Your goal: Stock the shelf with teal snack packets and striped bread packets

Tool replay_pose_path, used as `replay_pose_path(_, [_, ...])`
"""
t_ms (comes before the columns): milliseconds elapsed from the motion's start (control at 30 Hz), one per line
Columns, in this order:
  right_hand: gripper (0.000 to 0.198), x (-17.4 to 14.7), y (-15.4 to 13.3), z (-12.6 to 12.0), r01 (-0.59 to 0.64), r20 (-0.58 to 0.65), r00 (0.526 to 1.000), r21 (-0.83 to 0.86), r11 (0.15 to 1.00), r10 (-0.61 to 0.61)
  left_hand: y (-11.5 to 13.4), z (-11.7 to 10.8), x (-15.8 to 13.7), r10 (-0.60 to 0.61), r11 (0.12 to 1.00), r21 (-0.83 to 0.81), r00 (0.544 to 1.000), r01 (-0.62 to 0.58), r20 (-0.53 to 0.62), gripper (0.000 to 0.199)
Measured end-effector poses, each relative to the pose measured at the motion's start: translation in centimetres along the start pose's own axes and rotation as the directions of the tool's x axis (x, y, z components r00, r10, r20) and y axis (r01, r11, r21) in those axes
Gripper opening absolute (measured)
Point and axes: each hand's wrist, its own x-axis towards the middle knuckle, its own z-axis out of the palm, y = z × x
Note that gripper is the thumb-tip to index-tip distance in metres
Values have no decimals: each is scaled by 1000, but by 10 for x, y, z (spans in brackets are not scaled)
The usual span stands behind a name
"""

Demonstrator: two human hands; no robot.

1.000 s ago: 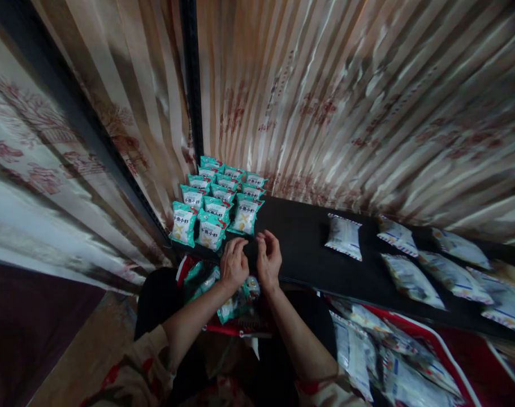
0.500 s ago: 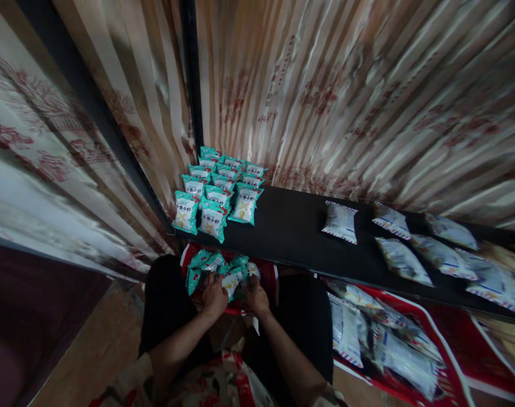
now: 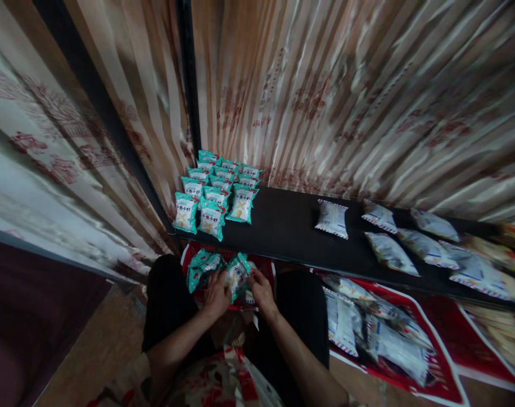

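A teal-and-white snack bag point(image 3: 237, 276) is tilted up above the red basket point(image 3: 268, 273) between my knees, its printed front towards me. My left hand point(image 3: 217, 295) closes on its lower left side, while the fingers of my right hand point(image 3: 262, 293) pinch its right edge. More teal snack bags point(image 3: 201, 265) lie in the basket to the left of my hands. Beyond the basket, rows of matching snack bags point(image 3: 212, 219) stand on the left end of the black shelf point(image 3: 282, 226). My fingertips are partly hidden by the bag.
White striped-edge bags point(image 3: 332, 219) lie along the shelf to the right. A second red basket point(image 3: 446, 362) below them holds several white bags, with another basket point(image 3: 448, 322) further right. Patterned curtains point(image 3: 249, 85) hang behind the shelf; a dark post point(image 3: 189, 73) stands at its left corner.
The snack bag between my hands has come up and turned more upright. My right hand has moved onto its right edge. The view has shifted slightly to the right.
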Motion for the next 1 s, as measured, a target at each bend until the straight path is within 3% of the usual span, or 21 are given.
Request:
replay_pose_path(100, [31, -6, -16, -1, -56, 66, 996, 47, 997, 52, -1, -6, 4, -35, 972, -233, 999, 31, -16, 54])
replay_pose_path(233, [26, -10, -34, -3, -96, 137, 987, 117, 988, 80, -3, -7, 9, -140, 860, -488, 989, 149, 56, 48])
replay_pose_path(433, [28, -8, -53, -10, -126, 115, 988, 205, 971, 104, -4, -10, 10, -151, 790, -591, 986, 162, 69, 25])
replay_pose_path(667, [42, -3, -68, -17, -60, 66, 997, 319, 946, 41, 10, -22, 12, -73, 687, -715, 992, 126, 104, 25])
replay_pose_path(800, [45, -4, -77, -20, -47, 142, 990, 326, 944, 0, 25, -35, 14, -43, 646, -755, 994, 107, 104, 27])
replay_pose_path(1000, [54, -8, -85, -26, -101, 285, 958, 222, 970, 35, 43, -46, 32, -33, 618, -786, 999, 9, -15, 25])
